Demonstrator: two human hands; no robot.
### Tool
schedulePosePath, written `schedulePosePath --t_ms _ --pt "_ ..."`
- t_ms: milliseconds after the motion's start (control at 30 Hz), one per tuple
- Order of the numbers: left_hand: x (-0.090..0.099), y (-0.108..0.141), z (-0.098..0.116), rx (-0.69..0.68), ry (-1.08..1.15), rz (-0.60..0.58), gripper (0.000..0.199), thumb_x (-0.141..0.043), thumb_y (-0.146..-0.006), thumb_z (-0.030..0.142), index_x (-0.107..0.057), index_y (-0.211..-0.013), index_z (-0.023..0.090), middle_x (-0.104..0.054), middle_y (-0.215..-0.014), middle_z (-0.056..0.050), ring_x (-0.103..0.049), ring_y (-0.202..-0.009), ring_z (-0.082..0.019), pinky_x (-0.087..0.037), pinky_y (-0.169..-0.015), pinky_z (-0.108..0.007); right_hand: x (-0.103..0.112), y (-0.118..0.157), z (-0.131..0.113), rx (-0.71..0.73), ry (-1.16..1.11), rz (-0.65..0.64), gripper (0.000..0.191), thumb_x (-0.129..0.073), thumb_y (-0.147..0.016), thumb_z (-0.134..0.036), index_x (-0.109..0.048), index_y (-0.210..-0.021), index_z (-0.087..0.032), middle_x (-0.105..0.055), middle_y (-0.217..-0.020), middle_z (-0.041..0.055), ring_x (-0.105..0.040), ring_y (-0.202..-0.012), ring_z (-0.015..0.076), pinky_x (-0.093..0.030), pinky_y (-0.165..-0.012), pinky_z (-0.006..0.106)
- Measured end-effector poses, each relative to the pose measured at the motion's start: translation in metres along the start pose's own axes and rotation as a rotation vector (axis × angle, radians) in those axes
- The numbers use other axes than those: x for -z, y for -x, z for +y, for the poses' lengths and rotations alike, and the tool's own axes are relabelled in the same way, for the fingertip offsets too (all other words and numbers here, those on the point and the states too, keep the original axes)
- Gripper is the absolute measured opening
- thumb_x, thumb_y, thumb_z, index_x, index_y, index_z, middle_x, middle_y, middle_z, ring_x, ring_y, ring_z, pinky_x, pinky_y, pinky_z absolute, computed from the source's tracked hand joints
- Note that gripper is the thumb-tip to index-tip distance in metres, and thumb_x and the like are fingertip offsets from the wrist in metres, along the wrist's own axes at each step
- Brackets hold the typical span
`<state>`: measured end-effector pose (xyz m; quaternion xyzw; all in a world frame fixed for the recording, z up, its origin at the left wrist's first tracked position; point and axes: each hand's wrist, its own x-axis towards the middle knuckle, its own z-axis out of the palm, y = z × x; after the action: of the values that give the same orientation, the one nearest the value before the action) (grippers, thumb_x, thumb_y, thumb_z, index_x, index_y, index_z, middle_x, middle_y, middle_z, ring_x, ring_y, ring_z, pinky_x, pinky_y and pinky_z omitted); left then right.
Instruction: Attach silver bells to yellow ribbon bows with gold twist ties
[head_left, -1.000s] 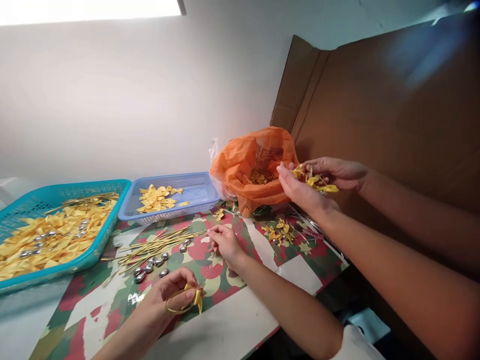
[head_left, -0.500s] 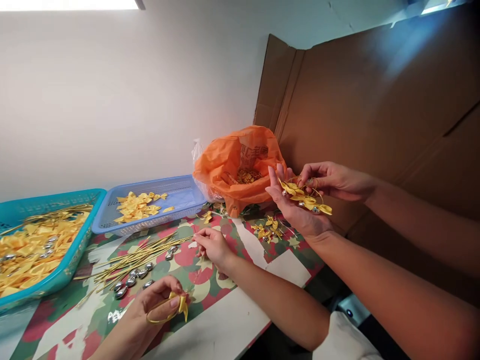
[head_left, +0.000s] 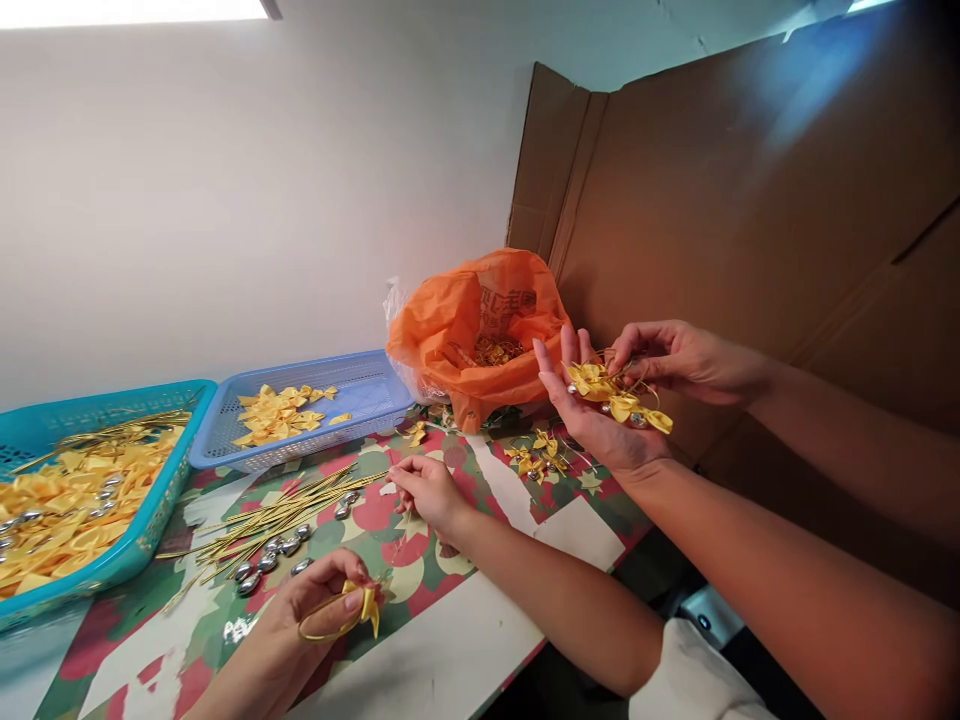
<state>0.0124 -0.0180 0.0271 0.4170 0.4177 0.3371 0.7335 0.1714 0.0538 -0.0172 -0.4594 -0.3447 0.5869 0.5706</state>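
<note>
My left hand (head_left: 326, 605), low in the view, is closed on a yellow ribbon bow (head_left: 367, 608); a looped gold tie curves out below its fingers. Further right and up, my right hand (head_left: 426, 492) pinches the tip of a gold tie at the right end of a bundle of gold ties (head_left: 281, 520) on the patterned table cover (head_left: 397, 560). Several silver bells (head_left: 270, 558) lie below the bundle, and a few more silver bells (head_left: 346, 504) sit near its right part.
Bows and bells fill a teal basket (head_left: 142, 535); a blue basket (head_left: 360, 385) holds bows. Behind stands an orange bag (head_left: 442, 320). At right, a co-worker's hands (head_left: 611, 430) hold belled bows above finished-looking bows (head_left: 536, 458). Cardboard (head_left: 712, 220) rises behind.
The view has shifted slightly, so the baskets and bells appear a little further right. The co-worker's fingers have moved slightly right among the bows. My hands keep nearly the same pose.
</note>
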Motion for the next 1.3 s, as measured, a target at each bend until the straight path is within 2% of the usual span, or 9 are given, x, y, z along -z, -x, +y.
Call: schedulePosePath --t_ms 167,300,467,533,667,833,1033,1200,1300 --pt "-0.002 0.001 0.000 -0.007 -0.010 0.029 0.042 -0.090 -0.051 0.045 -0.059 -0.067 0.021 -0.058 -0.064 0.003 -0.053 -0.065 -0.015 -0.038 -0.060 -0.024 0.000 0.000 -0.001 -0.009 0.007 0.002 0.028 -0.073 -0.068 -0.041 -0.057 -0.067 -0.018 -0.043 -0.045 -0.0112 -0.034 -0.038 0.0037 -0.040 -0.046 0.021" --pt "0.001 -0.002 -0.004 -0.002 0.009 0.009 0.039 -0.089 -0.053 0.042 -0.059 -0.068 0.021 -0.059 -0.063 0.003 -0.052 -0.063 -0.014 -0.036 -0.059 -0.024 0.000 0.000 -0.001 -0.009 0.012 -0.001 0.028 -0.073 -0.069 -0.040 -0.056 -0.067 -0.018 -0.043 -0.045 -0.0113 -0.035 -0.038 0.0038 -0.040 -0.046 0.021" --pt "0.008 -0.007 -0.008 0.026 0.038 -0.021 0.043 -0.092 -0.049 0.041 -0.058 -0.067 0.021 -0.061 -0.063 0.004 -0.053 -0.062 -0.013 -0.035 -0.060 -0.024 0.000 -0.001 0.001 -0.002 0.016 0.002 0.024 -0.070 -0.070 -0.037 -0.057 -0.066 -0.017 -0.043 -0.045 -0.0112 -0.034 -0.038 0.0031 -0.040 -0.046 0.021" --pt "0.009 -0.006 -0.008 0.017 0.018 -0.021 0.042 -0.090 -0.052 0.043 -0.058 -0.070 0.021 -0.061 -0.064 0.003 -0.052 -0.063 -0.013 -0.035 -0.060 -0.023 -0.001 -0.001 0.001 -0.001 0.017 0.005 0.024 -0.070 -0.070 -0.037 -0.057 -0.066 -0.017 -0.043 -0.045 -0.0111 -0.035 -0.038 0.0031 -0.040 -0.046 0.021" --pt "0.008 -0.003 -0.008 0.011 -0.031 -0.029 0.040 -0.087 -0.058 0.046 -0.059 -0.073 0.021 -0.062 -0.066 0.002 -0.049 -0.064 -0.013 -0.035 -0.061 -0.023 -0.001 0.001 0.000 0.005 0.014 0.010 0.023 -0.069 -0.072 -0.035 -0.056 -0.065 -0.018 -0.044 -0.046 -0.0104 -0.036 -0.038 0.0024 -0.037 -0.046 0.021" --pt "0.009 -0.003 -0.008 0.029 -0.022 -0.031 0.041 -0.088 -0.056 0.043 -0.058 -0.072 0.021 -0.062 -0.065 0.003 -0.050 -0.066 -0.013 -0.034 -0.062 -0.023 -0.001 0.005 -0.002 0.040 0.010 0.000 0.018 -0.063 -0.076 -0.030 -0.057 -0.063 -0.019 -0.046 -0.049 -0.0088 -0.038 -0.039 0.0004 -0.036 -0.049 0.024" --pt "0.007 -0.002 -0.005 0.048 -0.055 -0.051 0.040 -0.087 -0.057 0.045 -0.058 -0.072 0.021 -0.063 -0.067 0.002 -0.049 -0.065 -0.014 -0.034 -0.061 -0.023 -0.002 0.006 -0.003 0.063 -0.004 0.002 0.019 -0.066 -0.074 -0.030 -0.058 -0.059 -0.020 -0.046 -0.047 -0.0080 -0.038 -0.038 0.0004 -0.037 -0.047 0.023" --pt "0.002 0.001 -0.005 0.015 -0.054 -0.010 0.039 -0.085 -0.060 0.046 -0.057 -0.073 0.022 -0.059 -0.064 0.004 -0.042 -0.058 -0.011 -0.032 -0.058 -0.022 -0.002 0.007 -0.005 0.051 0.009 0.009 0.017 -0.062 -0.075 -0.028 -0.059 -0.060 -0.020 -0.046 -0.049 -0.0082 -0.038 -0.040 0.0002 -0.038 -0.049 0.024" --pt "0.003 0.001 -0.006 0.009 -0.044 -0.008 0.041 -0.086 -0.058 0.047 -0.057 -0.071 0.022 -0.058 -0.063 0.004 -0.042 -0.059 -0.011 -0.031 -0.057 -0.022 -0.002 0.007 -0.005 0.045 0.015 0.005 0.016 -0.061 -0.075 -0.027 -0.058 -0.060 -0.021 -0.046 -0.049 -0.0087 -0.038 -0.040 0.0001 -0.039 -0.050 0.024"
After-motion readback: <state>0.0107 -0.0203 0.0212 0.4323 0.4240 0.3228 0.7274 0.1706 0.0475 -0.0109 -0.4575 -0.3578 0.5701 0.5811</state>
